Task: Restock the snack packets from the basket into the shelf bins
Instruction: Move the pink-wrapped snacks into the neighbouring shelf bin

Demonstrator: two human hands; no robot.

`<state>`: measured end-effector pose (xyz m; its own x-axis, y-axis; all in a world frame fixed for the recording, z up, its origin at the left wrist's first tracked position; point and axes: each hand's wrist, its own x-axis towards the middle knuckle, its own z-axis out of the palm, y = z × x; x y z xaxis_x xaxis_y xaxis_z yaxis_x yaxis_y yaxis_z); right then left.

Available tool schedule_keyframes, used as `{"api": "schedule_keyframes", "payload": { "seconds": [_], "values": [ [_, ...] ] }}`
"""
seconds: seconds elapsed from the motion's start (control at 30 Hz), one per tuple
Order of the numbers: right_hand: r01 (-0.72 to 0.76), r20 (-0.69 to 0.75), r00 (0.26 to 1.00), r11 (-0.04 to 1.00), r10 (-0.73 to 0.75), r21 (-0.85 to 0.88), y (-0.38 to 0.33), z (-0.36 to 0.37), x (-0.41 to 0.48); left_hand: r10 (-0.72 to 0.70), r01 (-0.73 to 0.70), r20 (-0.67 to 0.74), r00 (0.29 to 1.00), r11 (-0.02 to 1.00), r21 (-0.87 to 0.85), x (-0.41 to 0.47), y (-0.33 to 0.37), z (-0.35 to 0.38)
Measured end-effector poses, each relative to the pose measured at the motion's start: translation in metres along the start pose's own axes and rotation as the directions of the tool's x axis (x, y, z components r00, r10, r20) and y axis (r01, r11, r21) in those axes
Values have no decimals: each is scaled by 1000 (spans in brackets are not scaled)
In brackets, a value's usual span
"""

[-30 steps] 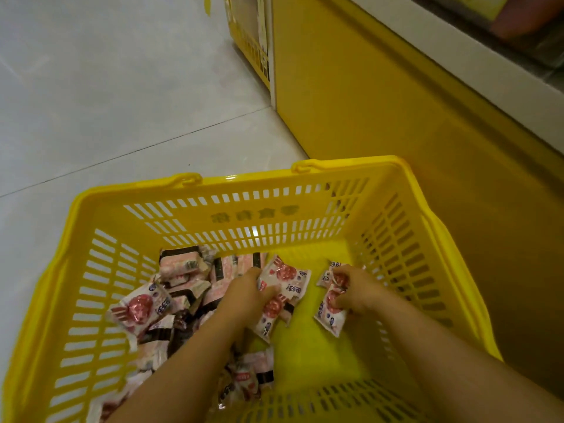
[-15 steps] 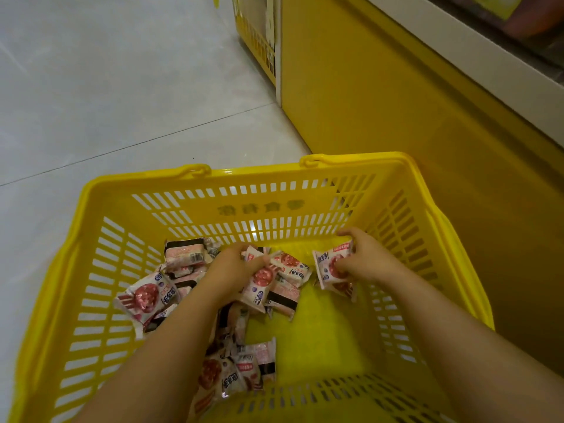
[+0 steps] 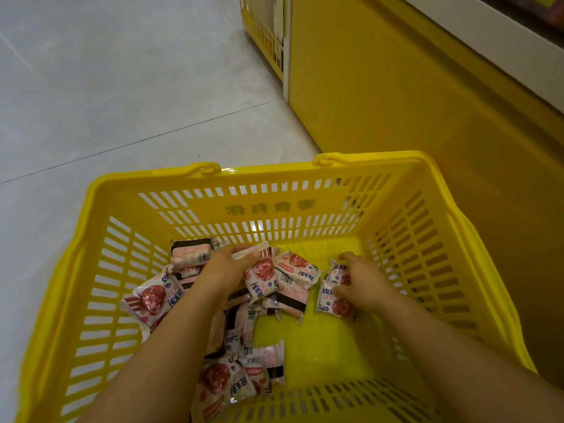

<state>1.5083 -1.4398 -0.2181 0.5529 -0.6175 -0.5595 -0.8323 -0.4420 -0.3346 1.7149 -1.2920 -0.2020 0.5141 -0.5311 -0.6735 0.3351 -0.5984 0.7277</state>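
The yellow basket [image 3: 274, 171] holds the snack packets [image 3: 152, 297] in a loose heap across its left half. Both hands are down inside it: the left hand [image 3: 227, 270] curls round a small bunch of packets near the basket's far wall, and the right hand [image 3: 363, 279] pinches a couple more toward the basket's right wall. The packets look light, soft and crinkly, with slick film likely to slide from a loose fistful, so gripping across the puffed middle or at a sealed end seam seems safest.
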Motion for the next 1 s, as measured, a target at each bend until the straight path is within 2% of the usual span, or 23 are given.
{"api": "schedule_keyframes", "payload": {
  "seconds": [0.1,0.2,0.3,0.4,0.57,0.63,0.73,0.8,0.9,0.93,1.0],
  "values": [
    [35,123,992,992,-20,-122,0,4,-1,0,0,1,1000,1000,-15,-1,0,-1],
    [41,93,995,959,-16,-281,0,9,-2,-4,4,-3,1000,1000,-29,-2,0,-2],
    [4,73,997,955,18,-297,-2,8,-2,-5,5,-5,1000,1000,-14,-4,2,-2],
    [-16,84,996,974,36,-227,-6,2,-4,-4,4,-3,1000,1000,4,-7,4,-1],
    [-35,361,933,998,11,60,-15,-29,-10,-2,2,10,1000,1000,-10,-8,7,2],
    [12,305,952,997,-35,78,-22,-46,-10,7,-7,10,1000,1000,13,-8,8,4],
    [45,183,981,996,-59,76,-29,-62,-7,82,-82,6,997,988,134,-11,11,8],
    [47,157,986,996,-58,75,-29,-65,-6,144,-145,26,989,946,291,-13,11,12],
    [19,190,980,983,-54,181,-23,-58,-6,232,-235,89,969,740,630,-14,6,19],
    [5,205,977,967,-59,256,-21,-53,-6,254,-245,90,963,684,687,-14,4,21],
    [-11,199,977,921,-72,389,-21,-40,-4,248,-219,68,966,654,724,-13,1,23]
  ]
}}
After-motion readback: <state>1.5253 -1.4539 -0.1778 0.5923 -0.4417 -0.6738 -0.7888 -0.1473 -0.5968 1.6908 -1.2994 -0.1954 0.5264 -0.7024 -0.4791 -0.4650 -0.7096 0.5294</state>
